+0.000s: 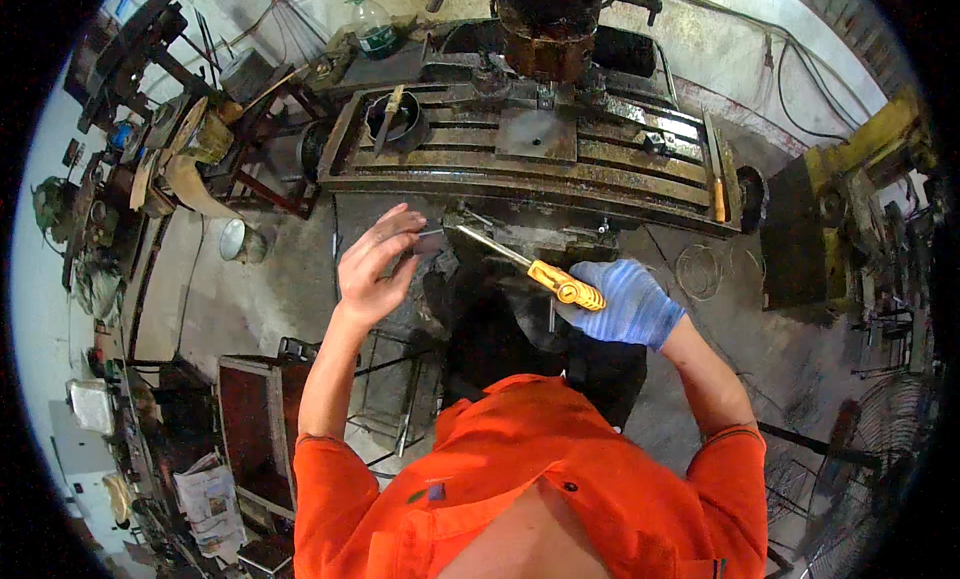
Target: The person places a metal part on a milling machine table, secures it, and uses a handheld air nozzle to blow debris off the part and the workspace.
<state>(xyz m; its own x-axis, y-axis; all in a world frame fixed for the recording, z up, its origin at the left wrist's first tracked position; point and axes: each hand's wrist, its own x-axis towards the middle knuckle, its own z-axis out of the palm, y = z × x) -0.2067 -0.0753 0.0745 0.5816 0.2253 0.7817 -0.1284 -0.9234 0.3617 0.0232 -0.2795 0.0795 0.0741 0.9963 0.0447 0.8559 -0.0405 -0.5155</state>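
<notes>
In my gloved right hand [625, 301] is a yellow-handled tool [565, 283] with a long, straight metal shaft; its exact kind is unclear. The shaft slants up and left, and its tip stops a little short of my left fingers. My bare left hand [378, 264] has its fingers curled, with a short thin metal piece [430, 232] at the fingertips. Both hands are in front of the machine's slotted table [450, 169], nearer to me than its front edge. A flat metal plate [537, 136] with a dark central hole rests on that table.
A dark pot [404, 129] with a brush across it stands on the table's left end. At its right end lies a wooden-handled file [718, 194]. The machine head [545, 29] hangs above. A metal bucket [240, 241] is on the floor at left, a fan [880, 459] at lower right.
</notes>
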